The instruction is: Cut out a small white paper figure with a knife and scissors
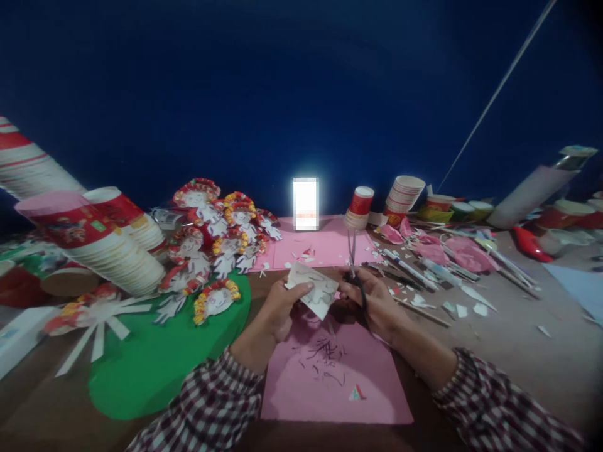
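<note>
My left hand [281,306] pinches a small white card [316,299] with a figure outline drawn on it, thumb on top. Just right of it, my right hand [372,301] is closed round the dark handles of scissors [352,251], whose blades point up and away from me; its fingertips are close to the card's right edge. Below both hands lies a pink sheet [336,395] with dark pen strokes and a small printed scrap [357,393].
Stacked paper cups [98,248] lean at the left, near decorated paper figures [227,251] and a green sheet [155,364]. Behind the hands stands a bright screen [306,204]. Pens [409,270], scraps and more cups [402,194] lie right.
</note>
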{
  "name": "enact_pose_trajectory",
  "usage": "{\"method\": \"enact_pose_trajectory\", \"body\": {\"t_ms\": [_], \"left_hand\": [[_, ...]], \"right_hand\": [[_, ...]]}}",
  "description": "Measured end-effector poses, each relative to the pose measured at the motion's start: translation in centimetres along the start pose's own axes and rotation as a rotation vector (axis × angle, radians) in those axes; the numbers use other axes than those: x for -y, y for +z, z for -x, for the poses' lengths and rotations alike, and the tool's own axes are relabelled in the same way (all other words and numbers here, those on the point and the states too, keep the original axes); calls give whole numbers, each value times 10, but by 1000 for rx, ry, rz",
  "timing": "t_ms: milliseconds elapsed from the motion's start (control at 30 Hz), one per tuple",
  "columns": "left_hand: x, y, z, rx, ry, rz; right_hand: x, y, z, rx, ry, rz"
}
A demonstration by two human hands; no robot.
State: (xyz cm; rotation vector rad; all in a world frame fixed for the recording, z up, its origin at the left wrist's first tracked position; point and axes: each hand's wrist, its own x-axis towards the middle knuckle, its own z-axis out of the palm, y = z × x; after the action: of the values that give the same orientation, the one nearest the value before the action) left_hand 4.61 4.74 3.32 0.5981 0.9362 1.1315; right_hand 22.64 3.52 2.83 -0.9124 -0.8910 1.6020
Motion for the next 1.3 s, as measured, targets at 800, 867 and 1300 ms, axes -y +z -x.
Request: {"method": "enact_pose_trajectory", "body": {"t_ms": [800,867,1300], "left_hand": [[10,3,2,105,-23,-41],[10,3,1,97,-26,-37],[5,5,2,90,-88,-89]], "right_hand": [[-4,5,1,-67,-137,206],[-5,5,1,-70,-135,212],[-7,3,-1,-68,-156,242]]}}
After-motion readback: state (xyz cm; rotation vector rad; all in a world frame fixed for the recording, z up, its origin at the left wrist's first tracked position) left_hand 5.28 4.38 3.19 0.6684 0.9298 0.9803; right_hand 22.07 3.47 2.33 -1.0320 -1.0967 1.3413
